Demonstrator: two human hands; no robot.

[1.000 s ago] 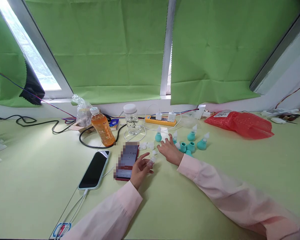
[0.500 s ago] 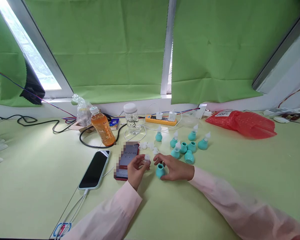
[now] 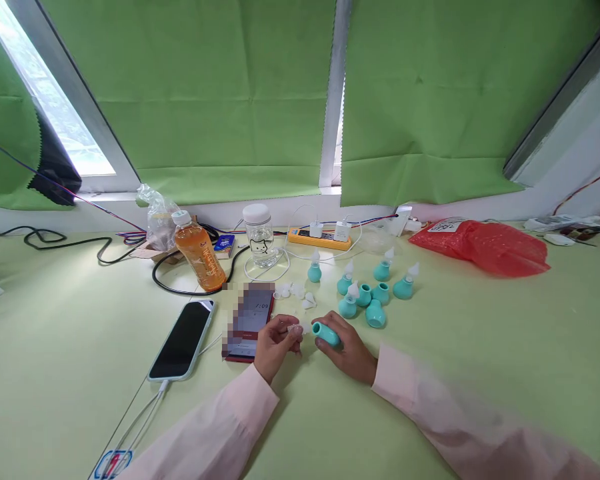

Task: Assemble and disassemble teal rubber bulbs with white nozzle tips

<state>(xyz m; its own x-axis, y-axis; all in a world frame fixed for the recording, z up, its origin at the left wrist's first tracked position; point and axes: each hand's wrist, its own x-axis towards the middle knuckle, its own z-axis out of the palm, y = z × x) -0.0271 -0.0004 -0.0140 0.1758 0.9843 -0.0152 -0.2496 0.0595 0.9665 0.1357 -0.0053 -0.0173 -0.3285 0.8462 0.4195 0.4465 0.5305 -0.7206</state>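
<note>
Ahead of you: green blinds [image 3: 205,87], pale window frame [image 3: 334,100] between; daylight through pane [image 3: 63,100], your left; pale-green tabletop [image 3: 505,360] before you.

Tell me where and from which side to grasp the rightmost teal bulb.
Probably pinch the rightmost teal bulb around its wide round body, below the narrow white tip, coming from the right, since the other teal bulbs are to its left.

Left forearm [image 3: 215,423] and right forearm [image 3: 460,417] angle inward; left hand [image 3: 271,349] holds a pinch; right hand [image 3: 351,351] curls, gripping, near it.
</note>
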